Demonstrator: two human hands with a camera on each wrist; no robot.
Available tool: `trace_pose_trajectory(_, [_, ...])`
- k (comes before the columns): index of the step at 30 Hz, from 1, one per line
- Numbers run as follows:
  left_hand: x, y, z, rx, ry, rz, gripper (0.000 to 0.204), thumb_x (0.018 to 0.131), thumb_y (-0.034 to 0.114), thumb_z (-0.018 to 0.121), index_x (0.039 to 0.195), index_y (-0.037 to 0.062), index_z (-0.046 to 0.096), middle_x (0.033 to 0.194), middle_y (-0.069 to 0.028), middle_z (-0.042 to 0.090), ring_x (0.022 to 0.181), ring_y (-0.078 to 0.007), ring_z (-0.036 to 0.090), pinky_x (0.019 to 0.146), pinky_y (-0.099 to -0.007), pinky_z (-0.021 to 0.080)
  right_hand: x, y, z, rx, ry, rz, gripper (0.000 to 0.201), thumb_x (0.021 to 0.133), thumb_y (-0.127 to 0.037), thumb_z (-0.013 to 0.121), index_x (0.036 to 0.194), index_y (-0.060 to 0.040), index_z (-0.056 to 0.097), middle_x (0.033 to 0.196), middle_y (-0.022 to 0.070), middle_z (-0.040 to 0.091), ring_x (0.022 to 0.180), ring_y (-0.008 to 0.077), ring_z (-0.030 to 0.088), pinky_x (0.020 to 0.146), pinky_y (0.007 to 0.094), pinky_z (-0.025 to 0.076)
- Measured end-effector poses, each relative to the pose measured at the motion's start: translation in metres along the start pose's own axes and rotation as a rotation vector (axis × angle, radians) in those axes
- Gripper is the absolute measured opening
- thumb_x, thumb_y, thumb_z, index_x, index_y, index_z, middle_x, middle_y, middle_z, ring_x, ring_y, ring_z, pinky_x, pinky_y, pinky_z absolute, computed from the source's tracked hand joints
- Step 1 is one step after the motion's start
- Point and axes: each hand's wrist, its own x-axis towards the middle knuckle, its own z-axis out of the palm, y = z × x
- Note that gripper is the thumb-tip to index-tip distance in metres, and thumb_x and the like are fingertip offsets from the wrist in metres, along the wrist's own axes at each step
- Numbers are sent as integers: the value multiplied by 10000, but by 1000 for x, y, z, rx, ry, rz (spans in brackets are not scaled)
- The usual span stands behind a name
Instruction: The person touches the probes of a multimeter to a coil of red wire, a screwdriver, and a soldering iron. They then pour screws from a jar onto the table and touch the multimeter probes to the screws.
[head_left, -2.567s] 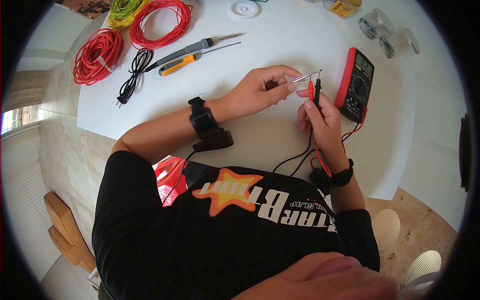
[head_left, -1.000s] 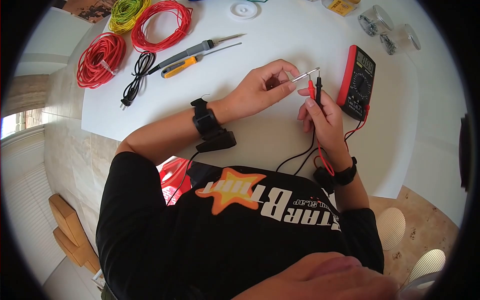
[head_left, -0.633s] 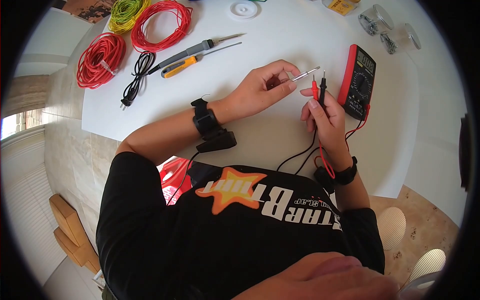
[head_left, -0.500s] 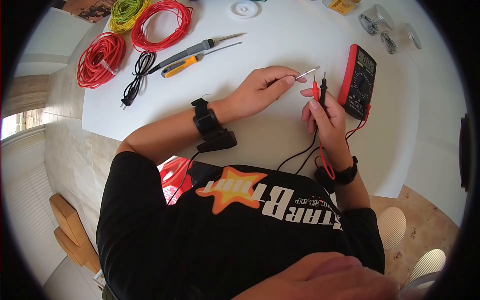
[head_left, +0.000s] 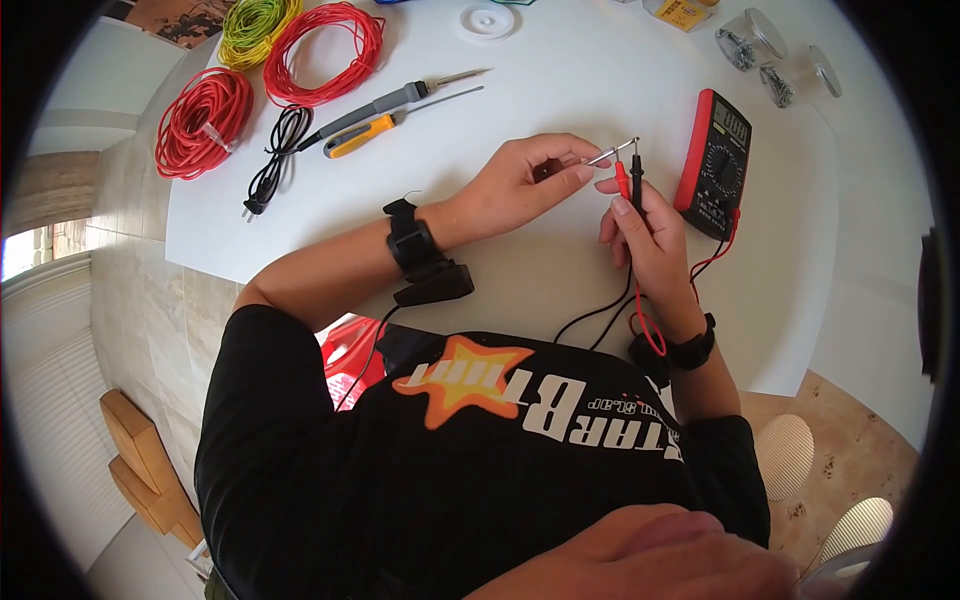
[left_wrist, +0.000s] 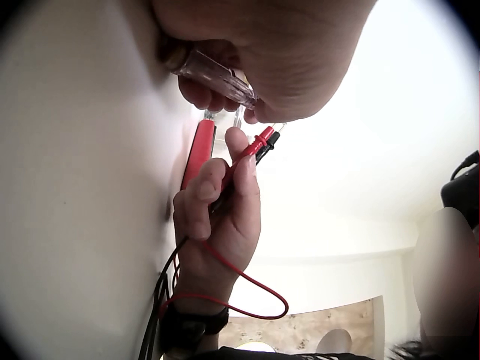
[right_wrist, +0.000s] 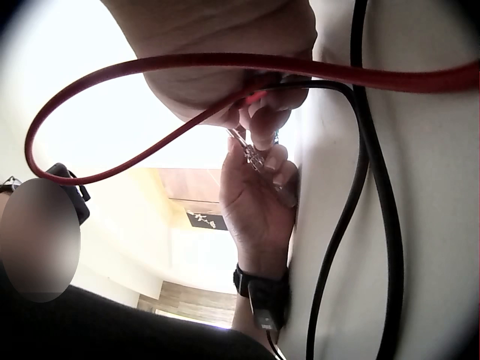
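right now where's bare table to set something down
Bare table: beyond the left hand, between the soldering iron and multimeter; also between the yellow screwdriver and left forearm. Crowded: far left, with wire coils, and around the right hand, where test leads run.

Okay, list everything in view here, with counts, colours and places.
Tool: one, clear and silver, in left hand
Probes: two, red and black, in right hand
Multimeter: one, red and black, table's right
Leads: count unclear, red and black, from multimeter
Soldering iron: one, grey, table's left
Screwdriver: one, yellow-handled, beside soldering iron
Wire coils: three, two red and one yellow-green, far left
Disc: one, white, far edge
Container: one, yellow-labelled, far right
Jars: two, clear, far right
Table: one, white, beneath multimeter
Boxy object: one, tan, lower left of head view
Wristbands: two, black, one per wrist
Shirt: one, black, worn
Left hand: one, bare, mid-table
Right hand: one, bare, right of it
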Motion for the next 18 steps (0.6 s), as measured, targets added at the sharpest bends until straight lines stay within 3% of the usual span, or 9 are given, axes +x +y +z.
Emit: trace_pose_trajectory(18, [0,3,0,-13,-4,-25,262,986,176,561,1206,40,596,755,63,498,676,-17,423,587,-189,368,0,0,0,4,29,-11,264,1000,-192,484,1178,-32,596,690,15,568,486,41,448,470,190,351])
